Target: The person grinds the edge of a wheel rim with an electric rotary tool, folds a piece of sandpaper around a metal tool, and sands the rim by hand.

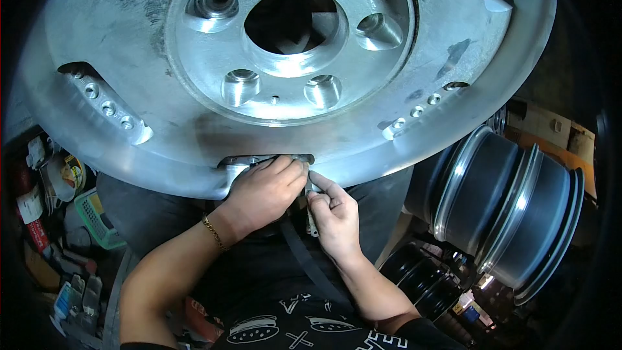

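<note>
A large bare-metal wheel point(194, 136) fills the upper view, face up, with a round centre bore and several lug holes. Over its near slot point(236, 159), my left hand point(269, 189), with a gold bracelet, has its fingers bent and pressed together at the slot's edge. What they hold is hidden. Close beside it, my right hand point(335, 219) curls around a slim metal piece point(312, 225), index finger pointing to the wheel's rim. The kind of piece is not clear. From between the hands a dark flat strip point(304, 258) runs down across my shirt.
Several wheel rims point(479, 201) are stacked at the right, with dark rims point(421, 279) below them. To the left are a green basket point(97, 217), a red bottle-like object point(29, 204) and plastic bottles point(84, 298). The wheel rests above my lap.
</note>
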`<move>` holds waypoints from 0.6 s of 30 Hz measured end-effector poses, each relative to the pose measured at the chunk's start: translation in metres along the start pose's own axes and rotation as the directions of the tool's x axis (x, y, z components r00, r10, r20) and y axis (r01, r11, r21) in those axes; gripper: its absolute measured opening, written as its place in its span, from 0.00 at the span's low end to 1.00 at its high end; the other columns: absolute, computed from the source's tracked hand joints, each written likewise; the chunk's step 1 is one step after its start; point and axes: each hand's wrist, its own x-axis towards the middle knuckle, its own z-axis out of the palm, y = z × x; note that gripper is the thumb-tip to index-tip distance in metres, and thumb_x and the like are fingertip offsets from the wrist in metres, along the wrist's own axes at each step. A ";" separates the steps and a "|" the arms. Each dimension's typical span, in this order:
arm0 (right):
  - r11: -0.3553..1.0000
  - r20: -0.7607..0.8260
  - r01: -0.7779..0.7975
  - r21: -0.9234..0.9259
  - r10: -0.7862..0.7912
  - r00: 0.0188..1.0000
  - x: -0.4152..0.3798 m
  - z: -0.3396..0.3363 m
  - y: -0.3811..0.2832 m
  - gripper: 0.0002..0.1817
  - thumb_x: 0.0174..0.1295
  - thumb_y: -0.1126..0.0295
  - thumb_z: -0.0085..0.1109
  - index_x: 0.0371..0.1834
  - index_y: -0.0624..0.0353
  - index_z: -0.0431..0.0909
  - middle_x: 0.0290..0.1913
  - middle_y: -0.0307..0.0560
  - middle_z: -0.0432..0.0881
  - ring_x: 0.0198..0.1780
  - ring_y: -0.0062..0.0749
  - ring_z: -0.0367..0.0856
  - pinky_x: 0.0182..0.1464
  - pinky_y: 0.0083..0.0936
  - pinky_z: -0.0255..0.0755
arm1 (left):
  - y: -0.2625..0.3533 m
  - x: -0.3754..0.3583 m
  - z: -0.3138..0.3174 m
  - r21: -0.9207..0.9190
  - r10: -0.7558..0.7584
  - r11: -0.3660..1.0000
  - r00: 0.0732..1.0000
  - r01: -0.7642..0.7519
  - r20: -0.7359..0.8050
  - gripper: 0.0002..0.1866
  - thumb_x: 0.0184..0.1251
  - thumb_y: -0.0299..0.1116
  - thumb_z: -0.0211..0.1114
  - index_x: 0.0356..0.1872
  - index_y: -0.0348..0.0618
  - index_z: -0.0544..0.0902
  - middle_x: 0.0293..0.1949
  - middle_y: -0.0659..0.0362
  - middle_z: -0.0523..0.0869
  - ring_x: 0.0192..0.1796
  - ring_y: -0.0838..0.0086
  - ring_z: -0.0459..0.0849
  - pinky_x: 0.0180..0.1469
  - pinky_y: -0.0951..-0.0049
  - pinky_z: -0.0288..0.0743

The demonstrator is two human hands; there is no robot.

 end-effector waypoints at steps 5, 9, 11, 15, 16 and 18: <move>0.998 0.012 -0.054 0.044 0.053 0.999 0.002 0.002 -0.008 0.21 0.70 0.79 0.52 0.64 0.79 0.69 0.22 0.29 0.72 0.22 0.09 0.66 0.24 0.13 0.62 | 0.001 -0.001 -0.002 0.005 -0.026 1.000 1.000 0.026 0.010 0.17 0.59 0.28 0.61 0.50 0.37 0.83 0.44 0.60 0.83 0.49 0.68 0.82 0.50 0.70 0.81; 0.995 -0.012 -0.037 0.095 0.038 0.999 -0.001 0.003 0.000 0.22 0.70 0.79 0.52 0.65 0.79 0.68 0.22 0.31 0.73 0.22 0.10 0.66 0.24 0.13 0.62 | 0.001 0.002 0.001 -0.002 0.002 1.000 1.000 -0.002 -0.017 0.16 0.59 0.28 0.61 0.49 0.37 0.83 0.44 0.60 0.83 0.49 0.68 0.82 0.49 0.70 0.81; 0.995 -0.003 -0.022 0.094 0.023 1.000 0.001 0.006 0.002 0.22 0.70 0.79 0.52 0.64 0.79 0.68 0.23 0.31 0.73 0.22 0.10 0.67 0.24 0.13 0.62 | 0.000 -0.001 -0.001 0.004 -0.012 1.000 1.000 0.012 -0.009 0.16 0.58 0.28 0.61 0.48 0.37 0.83 0.43 0.60 0.83 0.48 0.68 0.82 0.49 0.70 0.80; 0.995 0.035 -0.056 0.086 0.053 0.998 0.001 0.008 0.001 0.22 0.70 0.79 0.52 0.65 0.80 0.67 0.23 0.32 0.74 0.22 0.10 0.67 0.24 0.13 0.62 | 0.000 -0.007 -0.004 0.013 -0.050 0.999 0.999 0.050 0.012 0.16 0.58 0.27 0.61 0.47 0.36 0.83 0.41 0.59 0.82 0.47 0.67 0.81 0.48 0.70 0.80; 0.995 0.031 -0.053 0.084 0.051 0.998 0.001 0.007 0.002 0.22 0.70 0.79 0.52 0.65 0.80 0.67 0.23 0.32 0.74 0.22 0.10 0.67 0.24 0.13 0.62 | 0.001 -0.005 -0.002 0.010 -0.047 0.999 0.999 0.047 0.009 0.16 0.58 0.27 0.61 0.47 0.36 0.83 0.41 0.59 0.82 0.47 0.67 0.81 0.48 0.70 0.80; 1.000 -0.006 -0.007 0.030 0.007 1.000 0.001 0.007 0.004 0.22 0.70 0.79 0.52 0.65 0.80 0.67 0.23 0.32 0.75 0.22 0.10 0.67 0.24 0.13 0.62 | 0.000 -0.004 0.000 -0.006 -0.028 1.000 1.000 0.028 -0.003 0.16 0.57 0.27 0.61 0.48 0.36 0.84 0.41 0.59 0.82 0.46 0.67 0.81 0.47 0.70 0.80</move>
